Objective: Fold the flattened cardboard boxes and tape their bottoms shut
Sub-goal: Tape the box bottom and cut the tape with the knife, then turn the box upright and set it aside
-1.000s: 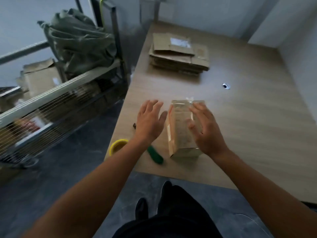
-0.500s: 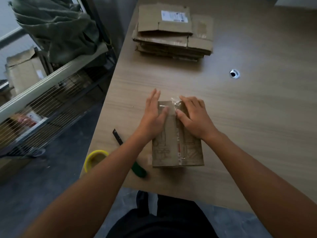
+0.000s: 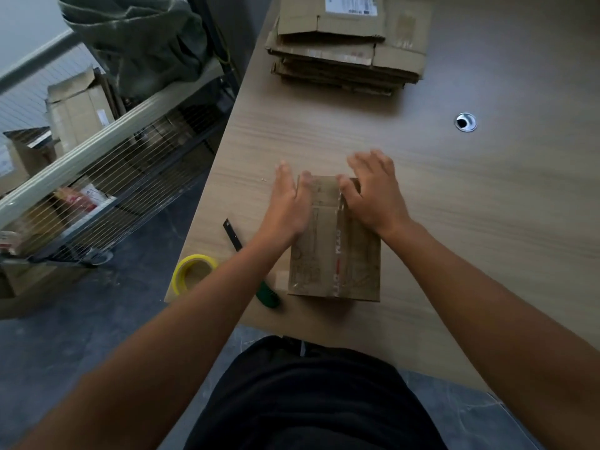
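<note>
A: Our box [image 3: 334, 241] lies on the worktop [image 3: 487, 206] under both palms, taped seam up. Our left hand [image 3: 287, 203] and right hand [image 3: 373, 193] press flat on its far end, fingers straight, gripping nothing.

B: If we push unevenly, its bottom may sag inward and the tape [image 3: 337, 254] wrinkle or lift there.

A: And the knife [image 3: 256, 264] and tape roll [image 3: 194, 272] sit just beside our left wrist; drawing back carelessly could knock them off the edge.
</note>
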Demonstrator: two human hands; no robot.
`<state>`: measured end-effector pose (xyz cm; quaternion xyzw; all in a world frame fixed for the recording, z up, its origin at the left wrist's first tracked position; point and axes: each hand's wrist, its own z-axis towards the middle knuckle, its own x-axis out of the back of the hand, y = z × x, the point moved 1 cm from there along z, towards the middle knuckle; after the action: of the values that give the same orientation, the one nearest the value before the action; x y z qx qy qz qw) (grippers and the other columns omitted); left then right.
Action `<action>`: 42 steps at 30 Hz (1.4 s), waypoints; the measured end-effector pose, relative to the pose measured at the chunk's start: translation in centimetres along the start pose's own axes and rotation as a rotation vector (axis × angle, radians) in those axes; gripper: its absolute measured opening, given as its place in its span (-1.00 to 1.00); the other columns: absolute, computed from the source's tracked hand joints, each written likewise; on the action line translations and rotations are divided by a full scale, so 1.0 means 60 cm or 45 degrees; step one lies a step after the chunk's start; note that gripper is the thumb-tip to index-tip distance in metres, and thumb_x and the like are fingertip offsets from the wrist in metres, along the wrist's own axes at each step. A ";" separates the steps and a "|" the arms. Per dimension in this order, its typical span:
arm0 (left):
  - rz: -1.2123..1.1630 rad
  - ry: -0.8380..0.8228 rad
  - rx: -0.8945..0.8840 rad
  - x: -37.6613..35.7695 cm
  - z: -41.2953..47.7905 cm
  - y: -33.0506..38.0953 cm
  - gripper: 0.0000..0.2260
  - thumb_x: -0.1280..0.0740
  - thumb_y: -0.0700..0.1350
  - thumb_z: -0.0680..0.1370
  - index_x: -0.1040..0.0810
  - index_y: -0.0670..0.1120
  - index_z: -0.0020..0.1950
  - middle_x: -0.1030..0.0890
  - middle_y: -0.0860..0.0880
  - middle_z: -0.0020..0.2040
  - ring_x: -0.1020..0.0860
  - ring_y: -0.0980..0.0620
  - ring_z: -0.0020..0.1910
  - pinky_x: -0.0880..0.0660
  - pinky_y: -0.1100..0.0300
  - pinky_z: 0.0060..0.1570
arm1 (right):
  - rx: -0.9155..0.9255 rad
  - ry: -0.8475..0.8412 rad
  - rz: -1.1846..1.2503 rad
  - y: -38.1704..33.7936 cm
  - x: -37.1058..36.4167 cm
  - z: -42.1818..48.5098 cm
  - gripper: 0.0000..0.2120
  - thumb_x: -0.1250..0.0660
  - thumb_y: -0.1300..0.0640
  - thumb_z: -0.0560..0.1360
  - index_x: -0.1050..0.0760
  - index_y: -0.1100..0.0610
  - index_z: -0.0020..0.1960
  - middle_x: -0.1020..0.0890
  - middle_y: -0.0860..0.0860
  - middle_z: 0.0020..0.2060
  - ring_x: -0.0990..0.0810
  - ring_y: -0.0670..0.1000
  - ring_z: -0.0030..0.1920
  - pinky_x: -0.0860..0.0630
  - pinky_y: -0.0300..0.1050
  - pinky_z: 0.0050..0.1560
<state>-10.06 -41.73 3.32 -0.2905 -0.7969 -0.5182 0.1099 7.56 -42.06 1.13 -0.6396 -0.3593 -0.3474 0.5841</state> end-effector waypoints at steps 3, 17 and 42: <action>0.049 0.139 -0.196 -0.004 -0.081 -0.027 -0.38 -0.02 0.18 0.71 0.11 -0.03 0.67 0.13 0.02 0.68 0.15 0.14 0.63 0.11 0.05 0.61 | -0.004 0.318 0.323 -0.002 0.020 -0.068 -0.43 -0.12 -0.08 0.66 -0.24 0.20 0.57 -0.31 0.10 0.53 -0.12 0.06 0.58 -0.04 -0.17 0.56; -0.866 -0.207 -0.180 -0.049 -0.136 -0.146 -0.48 -0.12 0.01 0.73 -0.03 0.03 0.67 -0.37 0.05 0.53 -0.46 0.16 0.42 -0.46 0.10 0.38 | -0.519 0.127 1.526 -0.031 -0.077 -0.264 -0.34 -0.23 0.13 0.68 0.03 -0.04 0.66 -0.47 0.00 0.45 -0.53 -0.02 0.39 -0.53 -0.03 0.32; -1.040 -0.253 -0.114 -0.058 -0.285 0.003 -0.41 -0.03 0.30 0.67 -0.49 -0.15 0.36 -0.59 -0.18 0.30 -0.55 -0.24 0.29 -0.48 -0.23 0.30 | -0.599 0.098 1.550 0.027 0.200 -0.417 -0.47 0.02 -0.36 0.64 -0.46 -0.11 0.38 -0.57 0.05 0.27 -0.52 0.09 0.27 -0.34 0.23 0.32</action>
<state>-9.28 -58.13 9.29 -0.0038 -0.8301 -0.5226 -0.1946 14.35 -66.47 12.62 -0.8265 0.1738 -0.0464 0.5334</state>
